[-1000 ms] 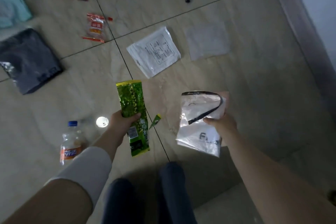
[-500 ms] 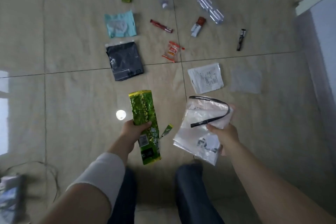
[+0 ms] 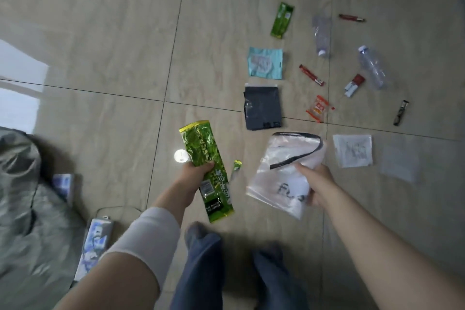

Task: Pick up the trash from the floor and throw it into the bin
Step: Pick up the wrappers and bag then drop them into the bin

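Note:
My left hand (image 3: 195, 173) grips a long green snack wrapper (image 3: 205, 161) around its middle, held above the tiled floor. My right hand (image 3: 313, 184) holds a clear zip bag (image 3: 281, 171) with a black seal strip and dark lettering. A bin lined with a grey-green bag (image 3: 17, 171) stands at the left edge, left of my left hand. More trash lies on the floor beyond: a dark grey pouch (image 3: 263, 108), a teal pouch (image 3: 264, 63), a second green wrapper (image 3: 282, 20), a white packet (image 3: 352, 150).
Two clear plastic bottles (image 3: 373, 66) (image 3: 321, 34), several red wrappers (image 3: 311, 75) and a small dark wrapper (image 3: 400, 112) lie at the upper right. A blue-white carton (image 3: 94, 241) and a cable lie beside the bin. My legs (image 3: 201, 267) are below.
The view has swung left and pulled back; the floor trash now sits farther to the upper right and the bin has come into view at the left. Both hands keep their items.

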The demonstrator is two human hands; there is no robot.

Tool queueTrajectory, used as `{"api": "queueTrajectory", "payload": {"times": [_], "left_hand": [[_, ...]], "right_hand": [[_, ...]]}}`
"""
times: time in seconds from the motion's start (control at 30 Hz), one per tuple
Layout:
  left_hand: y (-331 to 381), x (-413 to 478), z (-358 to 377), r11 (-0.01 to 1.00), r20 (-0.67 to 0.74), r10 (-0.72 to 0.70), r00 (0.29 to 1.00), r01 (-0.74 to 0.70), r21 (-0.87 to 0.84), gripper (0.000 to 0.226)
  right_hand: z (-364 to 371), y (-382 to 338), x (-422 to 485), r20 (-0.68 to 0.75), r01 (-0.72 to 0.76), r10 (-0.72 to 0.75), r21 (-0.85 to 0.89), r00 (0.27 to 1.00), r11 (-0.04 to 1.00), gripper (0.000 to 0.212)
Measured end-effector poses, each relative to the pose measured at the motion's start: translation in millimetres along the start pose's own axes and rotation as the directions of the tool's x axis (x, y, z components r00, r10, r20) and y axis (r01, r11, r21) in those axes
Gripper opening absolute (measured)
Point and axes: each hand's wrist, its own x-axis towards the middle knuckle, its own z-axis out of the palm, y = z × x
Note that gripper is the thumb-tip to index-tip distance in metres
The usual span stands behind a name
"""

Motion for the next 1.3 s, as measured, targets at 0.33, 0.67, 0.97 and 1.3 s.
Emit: {"api": "queueTrajectory", "payload": {"times": [0.33, 0.67, 0.97, 1.3], "left_hand": [[151.4, 29.2, -53.0, 0.998, 0.033, 0.062, 0.998, -0.061, -0.020, 0.008], [337.0, 94.2, -44.4, 0.996, 0.027, 0.092, 0.995, -0.092, -0.003, 0.028], [517.8, 160.9, -51.9, 0.990, 0.083, 0.124, 0.989, -0.129, 0.048, 0.038], [683.5, 222.1, 21.3, 0.960, 0.213, 0.118, 0.970, -0.167, 0.226, 0.039]], "right_hand": [[82.9, -134.1, -17.1, 0.001, 0.069, -0.069, 0.031, 0.998, 0.997, 0.036], [102.2, -307.7, 18.2, -0.030, -0.056, 0.062, 0.187, 0.998, 0.981, 0.035], [146.4, -465.8, 36.6, -0.126, -0.024, 0.064, 0.299, 0.990, 0.954, 0.040], [157.7, -595.7, 83.2, -0.182, 0.007, 0.104, 0.524, 0.978, 0.852, 0.047]]}}
